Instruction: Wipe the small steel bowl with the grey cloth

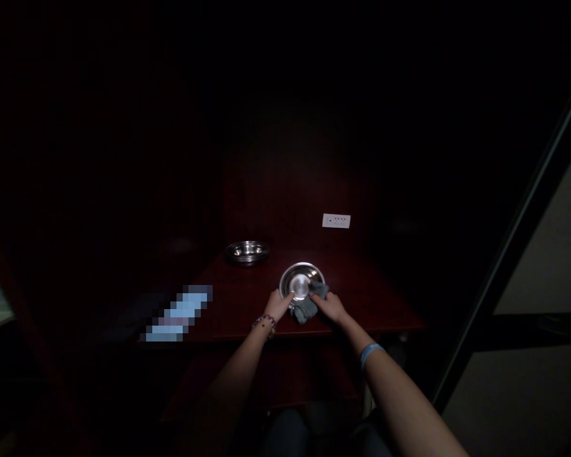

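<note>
A shiny steel bowl (301,281) sits near the front of a dark red table (361,304). My left hand (278,305) grips the bowl's near left rim, fingers closed on it. My right hand (330,306) is closed on a grey cloth (307,306) that lies against the bowl's near right rim. A beaded bracelet is on my left wrist and a light blue band on my right.
A second stack of steel bowls (247,252) stands at the back left of the table. A white socket plate (335,221) is on the wall behind. A blurred light blue patch (178,314) lies at the left edge. The room is very dark.
</note>
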Action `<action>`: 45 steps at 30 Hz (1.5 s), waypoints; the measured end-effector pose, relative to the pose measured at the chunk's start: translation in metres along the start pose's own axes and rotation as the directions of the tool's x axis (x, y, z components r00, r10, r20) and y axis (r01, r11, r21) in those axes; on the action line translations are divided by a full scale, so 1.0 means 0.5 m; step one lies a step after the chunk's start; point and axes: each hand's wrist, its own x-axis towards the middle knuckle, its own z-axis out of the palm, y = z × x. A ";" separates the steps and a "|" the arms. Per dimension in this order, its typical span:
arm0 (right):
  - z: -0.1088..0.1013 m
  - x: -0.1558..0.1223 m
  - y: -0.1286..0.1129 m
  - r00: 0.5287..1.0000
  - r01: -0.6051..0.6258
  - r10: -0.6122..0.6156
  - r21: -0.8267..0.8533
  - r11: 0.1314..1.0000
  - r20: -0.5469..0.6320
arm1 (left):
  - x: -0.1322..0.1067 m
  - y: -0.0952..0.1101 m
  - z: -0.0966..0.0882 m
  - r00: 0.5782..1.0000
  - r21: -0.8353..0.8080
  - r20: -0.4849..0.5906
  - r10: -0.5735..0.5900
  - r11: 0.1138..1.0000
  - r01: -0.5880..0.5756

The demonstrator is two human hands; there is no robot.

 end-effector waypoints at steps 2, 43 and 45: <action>0.000 -0.002 -0.001 1.000 -0.002 0.002 0.009 1.000 -0.007 | 0.000 -0.001 0.000 1.000 0.003 0.001 -0.007 1.000 0.007; -0.040 -0.023 -0.078 0.931 -0.261 0.199 -0.175 0.949 -0.307 | -0.007 0.012 0.001 1.000 0.068 0.007 -0.023 0.997 0.023; -0.050 -0.022 -0.076 0.924 -0.247 0.185 -0.152 0.957 -0.334 | -0.005 0.007 0.004 1.000 0.073 0.020 -0.018 0.997 0.016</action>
